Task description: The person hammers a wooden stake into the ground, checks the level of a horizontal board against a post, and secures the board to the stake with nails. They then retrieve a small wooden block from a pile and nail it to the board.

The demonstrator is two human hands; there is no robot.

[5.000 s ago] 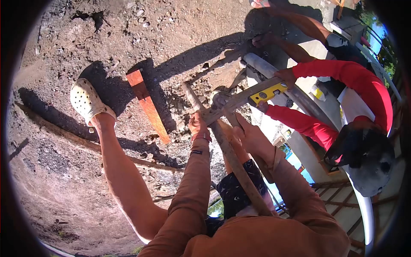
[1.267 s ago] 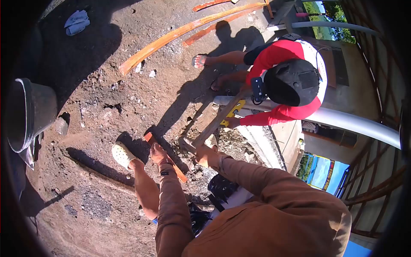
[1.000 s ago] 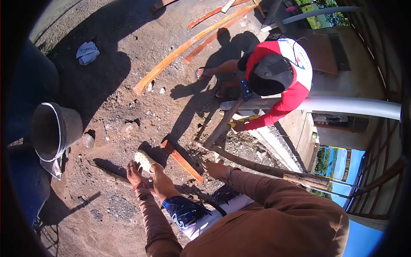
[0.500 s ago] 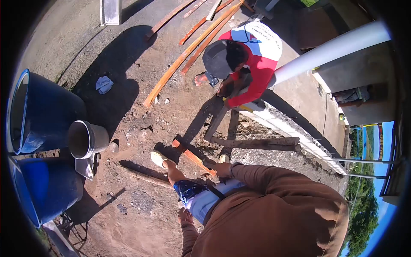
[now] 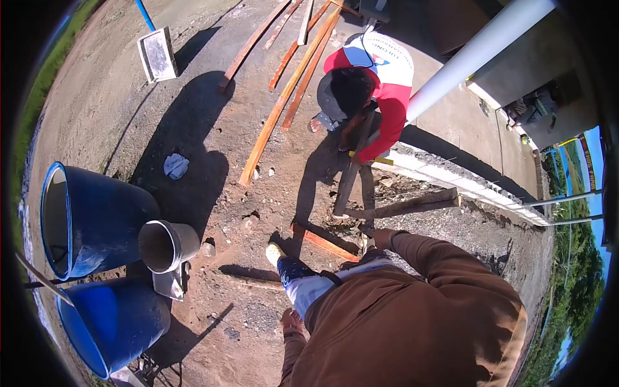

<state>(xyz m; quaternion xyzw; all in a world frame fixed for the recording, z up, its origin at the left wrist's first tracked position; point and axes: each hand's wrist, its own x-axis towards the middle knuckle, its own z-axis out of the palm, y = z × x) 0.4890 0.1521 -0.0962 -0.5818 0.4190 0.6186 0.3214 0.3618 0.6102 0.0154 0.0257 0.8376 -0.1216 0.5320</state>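
My left hand (image 5: 292, 320) hangs low beside my thigh, fingers loosely apart, with nothing visible in it. My right hand (image 5: 385, 239) is closed near my knee. A small dark piece shows in front of its fingers, too small and shaded to name. Just left of that hand, a short orange-red board (image 5: 325, 244) lies on the ground by my feet. Beyond my right hand, a weathered wooden beam (image 5: 406, 206) lies across the dirt. A co-worker (image 5: 380, 90) in a red and white shirt bends over an upright-looking dark plank (image 5: 350, 184), gripping it.
Two blue drums (image 5: 97, 219) and a grey bucket (image 5: 169, 246) stand at left. Long orange-painted boards (image 5: 284, 106) lie on the ground ahead. A low block wall (image 5: 451, 177) and a white pipe (image 5: 474, 61) are at right. A crumpled white piece (image 5: 175, 166) lies in the shade.
My right hand has drawn back from over the short orange-red board, toward the beam. My view has shifted, so the drums sit further right. The co-worker still bends over the plank.
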